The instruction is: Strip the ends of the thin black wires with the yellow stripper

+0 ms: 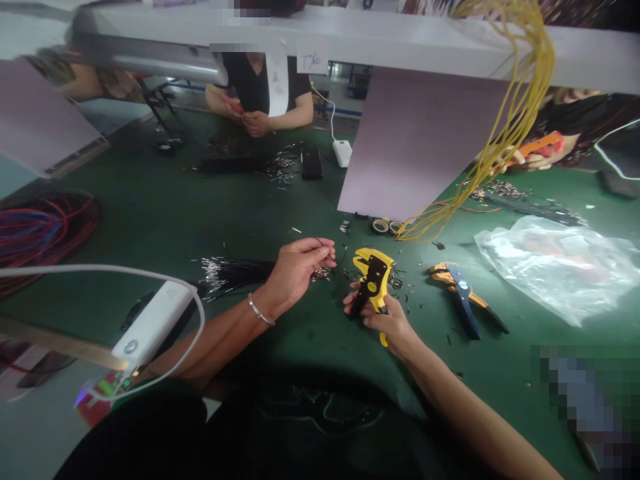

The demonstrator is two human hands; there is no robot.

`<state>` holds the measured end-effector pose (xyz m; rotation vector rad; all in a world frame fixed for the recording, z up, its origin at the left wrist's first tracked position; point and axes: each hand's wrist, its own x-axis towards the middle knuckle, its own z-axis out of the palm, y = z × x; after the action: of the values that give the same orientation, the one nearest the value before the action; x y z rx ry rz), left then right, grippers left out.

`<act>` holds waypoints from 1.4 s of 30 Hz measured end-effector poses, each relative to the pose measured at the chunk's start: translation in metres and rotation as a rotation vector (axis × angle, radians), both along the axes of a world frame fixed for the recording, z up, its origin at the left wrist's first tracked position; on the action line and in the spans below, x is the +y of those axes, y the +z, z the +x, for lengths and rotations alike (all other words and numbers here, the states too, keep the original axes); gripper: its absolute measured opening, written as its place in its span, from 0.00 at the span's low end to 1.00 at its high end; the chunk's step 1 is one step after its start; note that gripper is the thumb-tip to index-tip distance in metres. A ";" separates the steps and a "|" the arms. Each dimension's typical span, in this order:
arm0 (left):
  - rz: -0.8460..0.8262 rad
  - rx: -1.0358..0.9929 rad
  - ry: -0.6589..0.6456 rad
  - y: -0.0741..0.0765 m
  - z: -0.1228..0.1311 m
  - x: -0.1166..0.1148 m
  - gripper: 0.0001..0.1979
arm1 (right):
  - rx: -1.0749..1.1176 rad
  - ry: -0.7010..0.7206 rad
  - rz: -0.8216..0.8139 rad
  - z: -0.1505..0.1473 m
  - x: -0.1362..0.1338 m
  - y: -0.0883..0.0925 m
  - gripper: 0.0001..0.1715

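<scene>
My left hand is closed in a pinch at the middle of the table, with a thin black wire showing at its fingertips. Just behind it lies a bundle of black wires with bright metal ends. Small copper-coloured pieces are scattered below the fingers. My right hand grips a yellow and black wire stripper, its jaws pointing up and to the left, apart from the left hand. Bits of black insulation lie beside the tool.
A second wire stripper, blue and orange, lies right, before a clear plastic bag. Yellow wires hang from the shelf near tape rolls. A white power bank and coiled wires are left. Co-workers' hands work opposite.
</scene>
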<state>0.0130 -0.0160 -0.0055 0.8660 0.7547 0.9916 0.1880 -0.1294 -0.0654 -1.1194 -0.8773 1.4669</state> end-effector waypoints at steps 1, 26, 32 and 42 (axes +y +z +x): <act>0.008 -0.006 0.002 0.001 0.000 0.000 0.05 | 0.002 0.003 0.000 0.000 0.000 0.000 0.34; -0.272 -0.108 -0.133 -0.012 0.009 -0.019 0.04 | -0.125 -0.010 0.024 -0.001 0.000 -0.001 0.32; -0.311 -0.136 -0.167 -0.024 0.011 -0.018 0.04 | -0.192 -0.002 0.015 -0.001 0.001 0.002 0.26; -0.353 -0.132 -0.186 -0.027 0.011 -0.017 0.05 | -0.227 0.020 0.079 0.001 0.000 -0.006 0.27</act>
<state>0.0241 -0.0330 -0.0326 0.5466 0.6965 0.7147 0.1887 -0.1290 -0.0711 -1.2377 -1.0970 1.3262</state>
